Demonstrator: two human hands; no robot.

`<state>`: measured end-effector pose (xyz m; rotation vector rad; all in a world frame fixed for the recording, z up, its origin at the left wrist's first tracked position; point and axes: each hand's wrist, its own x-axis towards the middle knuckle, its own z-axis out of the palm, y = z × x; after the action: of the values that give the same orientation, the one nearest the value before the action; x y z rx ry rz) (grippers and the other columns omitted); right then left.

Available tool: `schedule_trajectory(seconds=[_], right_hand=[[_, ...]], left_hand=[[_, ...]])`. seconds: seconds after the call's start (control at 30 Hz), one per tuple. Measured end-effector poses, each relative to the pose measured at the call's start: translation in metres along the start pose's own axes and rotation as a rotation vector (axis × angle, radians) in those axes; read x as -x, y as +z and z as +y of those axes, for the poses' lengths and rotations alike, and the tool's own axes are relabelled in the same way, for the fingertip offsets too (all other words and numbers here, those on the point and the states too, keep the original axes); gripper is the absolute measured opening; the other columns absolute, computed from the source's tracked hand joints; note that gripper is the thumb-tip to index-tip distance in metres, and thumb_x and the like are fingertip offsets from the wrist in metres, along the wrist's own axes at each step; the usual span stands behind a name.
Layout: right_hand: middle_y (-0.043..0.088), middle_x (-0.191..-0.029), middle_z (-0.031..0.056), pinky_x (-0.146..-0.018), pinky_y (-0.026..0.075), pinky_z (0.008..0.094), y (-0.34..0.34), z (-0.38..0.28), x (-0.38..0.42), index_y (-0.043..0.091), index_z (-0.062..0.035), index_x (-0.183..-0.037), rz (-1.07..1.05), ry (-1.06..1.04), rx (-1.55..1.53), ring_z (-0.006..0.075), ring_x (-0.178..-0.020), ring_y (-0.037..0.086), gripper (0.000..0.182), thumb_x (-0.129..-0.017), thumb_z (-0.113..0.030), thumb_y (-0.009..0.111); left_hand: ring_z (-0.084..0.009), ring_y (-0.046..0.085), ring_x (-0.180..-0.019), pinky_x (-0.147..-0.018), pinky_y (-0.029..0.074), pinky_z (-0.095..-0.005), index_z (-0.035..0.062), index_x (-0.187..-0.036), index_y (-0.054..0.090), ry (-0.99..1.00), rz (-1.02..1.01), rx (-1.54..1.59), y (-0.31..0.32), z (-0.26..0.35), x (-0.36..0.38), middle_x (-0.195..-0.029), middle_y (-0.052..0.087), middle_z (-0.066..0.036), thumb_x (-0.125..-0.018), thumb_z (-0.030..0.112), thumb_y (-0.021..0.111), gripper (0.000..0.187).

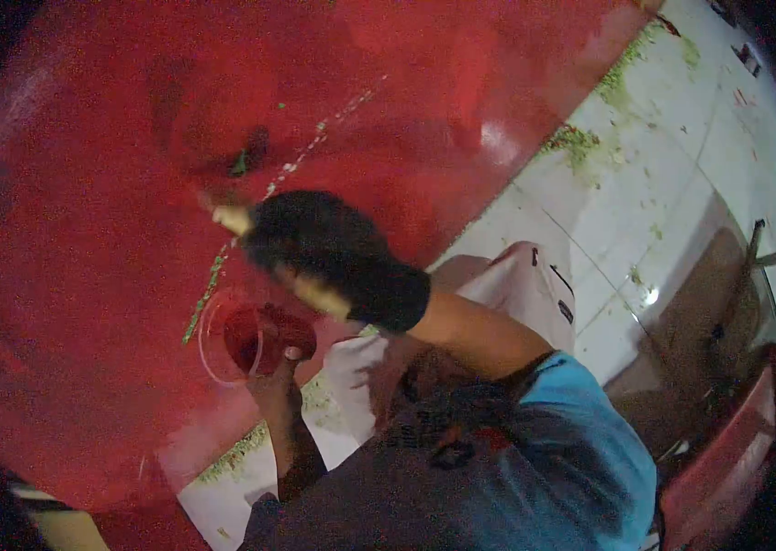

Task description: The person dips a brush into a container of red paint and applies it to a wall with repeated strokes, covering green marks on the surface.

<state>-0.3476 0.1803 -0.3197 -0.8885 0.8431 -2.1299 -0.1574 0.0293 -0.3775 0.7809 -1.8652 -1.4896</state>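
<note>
My right hand [333, 253], in a black glove, is closed around a pale yellowish object [234, 219] whose tip pokes out past the fingers. It hovers over a large red sheet [85, 230] speckled with a thin line of green bits [209, 289]. Just below, my bare left hand [282, 386] grips the rim of a clear round cup [245, 342] that rests on the red sheet. Red shows through the cup, and I cannot make out what is inside. The two hands are close together but apart.
White floor tiles [663, 174] to the right carry scattered green crumbs [576, 142]. My knee in pale cloth [535, 285] is by the sheet's edge. A red object [727, 459] and a metal frame [755, 248] are at the right.
</note>
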Motion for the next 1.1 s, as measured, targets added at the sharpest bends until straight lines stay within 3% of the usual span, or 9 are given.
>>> schedule_trajectory(seconds=[0.07,0.2,0.3,0.33,0.4,0.63,0.73,0.83,1.1], right_hand=[[0.059,-0.073,0.0114,-0.06,0.046,0.0326,-0.022,0.014,-0.02,0.058,-0.0023,-0.095,0.508,-1.165,0.808,0.0244,-0.065,0.058,0.028,-0.088,-0.027,0.049],[0.059,-0.07,0.0104,-0.058,0.046,0.0324,-0.037,-0.011,-0.006,0.058,-0.0041,-0.097,0.752,-1.071,0.969,0.0215,-0.061,0.058,0.025,-0.086,-0.025,0.051],[0.06,-0.088,0.0101,-0.07,0.047,0.0301,-0.004,-0.024,0.022,0.06,-0.0059,-0.103,0.12,0.061,-0.094,0.0239,-0.081,0.059,0.026,-0.077,-0.002,0.057],[0.06,-0.088,0.0101,-0.07,0.047,0.0301,-0.006,-0.008,0.016,0.06,-0.0059,-0.103,0.115,0.065,-0.092,0.0239,-0.081,0.059,0.026,-0.077,-0.002,0.057],[0.06,-0.085,0.0104,-0.067,0.047,0.0277,-0.011,0.028,0.001,0.061,-0.0059,-0.099,0.277,-1.073,1.016,0.0229,-0.076,0.059,0.021,-0.079,-0.003,0.056],[0.059,-0.085,0.0102,-0.068,0.047,0.0286,-0.039,0.007,0.004,0.061,-0.0061,-0.094,0.7,-0.952,1.055,0.022,-0.074,0.058,0.019,-0.077,-0.001,0.057],[0.059,-0.086,0.0096,-0.069,0.047,0.0289,0.001,0.002,0.023,0.06,-0.0055,-0.095,0.362,0.057,0.204,0.0217,-0.075,0.058,0.021,-0.077,0.003,0.053],[0.059,-0.088,0.0095,-0.07,0.046,0.0284,-0.018,0.041,0.004,0.06,-0.0056,-0.094,0.174,-1.019,1.092,0.0207,-0.076,0.058,0.02,-0.08,0.002,0.049],[0.06,-0.092,0.0121,-0.073,0.047,0.0332,-0.024,0.023,0.005,0.061,-0.0054,-0.091,0.377,-0.902,0.901,0.0258,-0.081,0.059,0.013,-0.079,-0.004,0.056]], left_hand=[[-0.023,0.051,-0.1,-0.088,0.04,-0.0329,-0.0027,-0.122,0.039,-0.009,-0.012,-0.073,-0.003,0.007,0.002,-0.113,0.05,-0.012,-0.059,0.016,0.077,0.076],[-0.0224,0.053,-0.095,-0.085,0.041,-0.0324,-0.0033,-0.116,0.046,0.025,-0.015,-0.209,0.0,0.013,0.006,-0.107,0.054,-0.01,-0.06,0.021,0.077,0.069],[-0.0221,0.053,-0.095,-0.085,0.042,-0.0324,-0.0006,-0.111,0.051,0.03,-0.228,-0.715,-0.029,-0.042,-0.024,-0.105,0.056,-0.009,-0.062,0.028,0.077,0.063],[-0.0221,0.053,-0.095,-0.085,0.042,-0.0324,-0.0006,-0.111,0.051,0.028,-0.223,-0.712,-0.018,-0.025,-0.016,-0.105,0.056,-0.009,-0.062,0.028,0.077,0.063],[-0.0219,0.053,-0.095,-0.084,0.042,-0.0324,0.0031,-0.108,0.055,-0.028,-0.072,-0.436,0.016,0.026,0.006,-0.106,0.056,-0.009,-0.06,0.031,0.078,0.06],[-0.0218,0.053,-0.095,-0.084,0.042,-0.0326,0.0038,-0.108,0.055,-0.054,-0.087,-0.351,0.018,0.022,0.009,-0.106,0.056,-0.009,-0.06,0.03,0.079,0.06],[-0.0218,0.053,-0.095,-0.084,0.042,-0.0327,0.0042,-0.108,0.055,-0.058,-0.12,-0.322,0.018,0.02,0.007,-0.106,0.056,-0.009,-0.06,0.03,0.079,0.06],[-0.0217,0.053,-0.095,-0.084,0.042,-0.0328,0.0046,-0.108,0.055,-0.055,-0.151,-0.29,0.019,0.017,0.0,-0.106,0.056,-0.009,-0.06,0.029,0.079,0.06],[-0.0175,0.056,-0.085,-0.076,0.045,-0.0292,-0.0012,-0.107,0.057,0.022,-0.157,-0.252,0.015,-0.005,0.0,-0.094,0.062,-0.008,-0.064,0.018,0.073,0.049]])
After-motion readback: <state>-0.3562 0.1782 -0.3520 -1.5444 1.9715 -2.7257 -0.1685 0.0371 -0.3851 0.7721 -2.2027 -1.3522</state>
